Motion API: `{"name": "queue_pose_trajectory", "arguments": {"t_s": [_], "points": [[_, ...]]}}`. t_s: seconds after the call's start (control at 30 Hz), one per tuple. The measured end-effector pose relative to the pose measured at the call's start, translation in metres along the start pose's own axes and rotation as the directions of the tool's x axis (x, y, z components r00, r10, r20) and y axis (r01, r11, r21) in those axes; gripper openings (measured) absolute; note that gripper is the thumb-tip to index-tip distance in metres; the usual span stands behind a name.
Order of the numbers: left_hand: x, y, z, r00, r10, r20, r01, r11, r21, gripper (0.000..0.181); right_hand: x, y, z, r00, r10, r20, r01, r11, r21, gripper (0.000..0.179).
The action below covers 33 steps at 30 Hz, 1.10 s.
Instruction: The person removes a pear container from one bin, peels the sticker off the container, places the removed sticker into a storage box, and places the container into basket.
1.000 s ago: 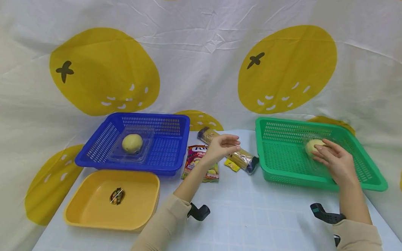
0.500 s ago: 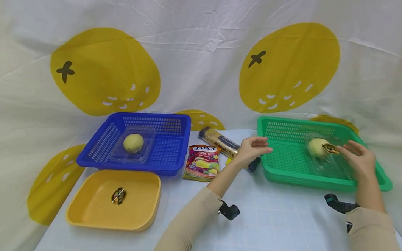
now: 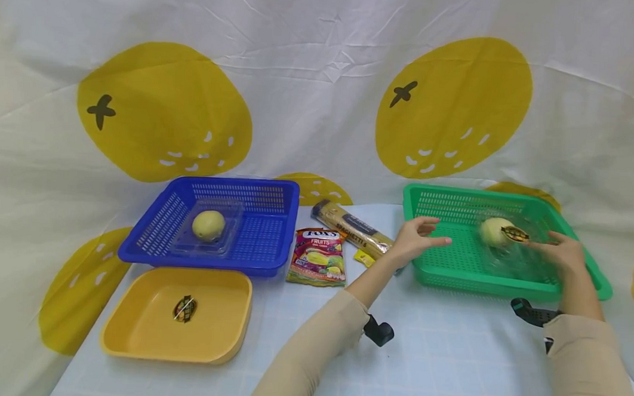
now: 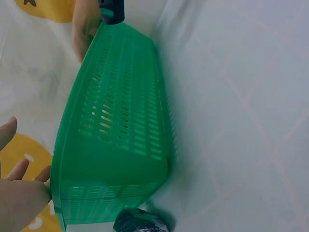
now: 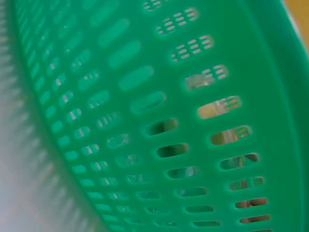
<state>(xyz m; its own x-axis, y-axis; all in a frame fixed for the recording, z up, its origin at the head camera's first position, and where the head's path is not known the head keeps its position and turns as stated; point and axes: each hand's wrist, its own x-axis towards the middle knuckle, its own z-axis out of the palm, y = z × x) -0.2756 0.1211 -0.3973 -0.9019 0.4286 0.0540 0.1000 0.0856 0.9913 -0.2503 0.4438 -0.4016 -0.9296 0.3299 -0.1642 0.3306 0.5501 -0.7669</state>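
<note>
My right hand reaches into the green basket, over the right side of a clear plastic box holding a round pale yellow fruit. Its thumb points toward the box's dark oval label, and its fingers stand apart from the thumb. I cannot tell whether they grip the clear plastic. In the right wrist view, the perforated basket wall hides most of that hand. My left hand is at the basket's front left corner, thumb and fingers apart, holding nothing; the left wrist view shows its fingertips beside the rim.
A blue basket at the left holds a similar fruit in a clear box. Before it stands a yellow tray with a dark oval label. Between the baskets lie a spaghetti pack, a candy bag and a yellow sachet.
My left hand has moved right, from above the spaghetti pack to the green basket's corner. My right hand has shifted right off the fruit, so the box's label now shows.
</note>
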Motion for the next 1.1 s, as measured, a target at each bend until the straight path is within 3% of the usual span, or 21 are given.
{"name": "queue_pose_trajectory", "arguments": {"t_s": [0.13,0.3,0.53,0.73,0.83,1.1], "points": [[0.001,0.004,0.010,0.999,-0.035,-0.014,0.035,0.999,0.029,0.050,-0.003,-0.003,0.004,0.999,-0.030,0.038,0.033,0.996,-0.085,0.089],[0.002,0.004,0.023,0.997,-0.063,-0.042,0.065,0.996,0.064,0.050,-0.003,-0.009,0.017,0.989,-0.079,0.128,0.089,0.993,-0.074,0.096],[0.005,0.006,0.034,0.993,-0.093,-0.074,0.099,0.991,0.085,0.058,-0.001,-0.018,0.034,0.954,-0.164,0.250,0.165,0.986,0.017,0.099],[0.013,0.008,0.039,0.985,-0.141,-0.100,0.154,0.978,0.143,0.060,0.001,-0.019,0.039,0.917,-0.211,0.339,0.225,0.974,-0.002,0.093],[0.016,0.008,0.040,0.985,-0.156,-0.073,0.166,0.974,0.155,0.060,0.001,-0.018,0.038,0.907,-0.212,0.364,0.232,0.973,-0.012,0.093],[0.021,0.008,0.038,0.980,-0.187,0.070,0.173,0.969,0.177,0.062,0.004,-0.016,0.037,0.881,-0.201,0.428,0.190,0.979,0.068,0.089]]}}
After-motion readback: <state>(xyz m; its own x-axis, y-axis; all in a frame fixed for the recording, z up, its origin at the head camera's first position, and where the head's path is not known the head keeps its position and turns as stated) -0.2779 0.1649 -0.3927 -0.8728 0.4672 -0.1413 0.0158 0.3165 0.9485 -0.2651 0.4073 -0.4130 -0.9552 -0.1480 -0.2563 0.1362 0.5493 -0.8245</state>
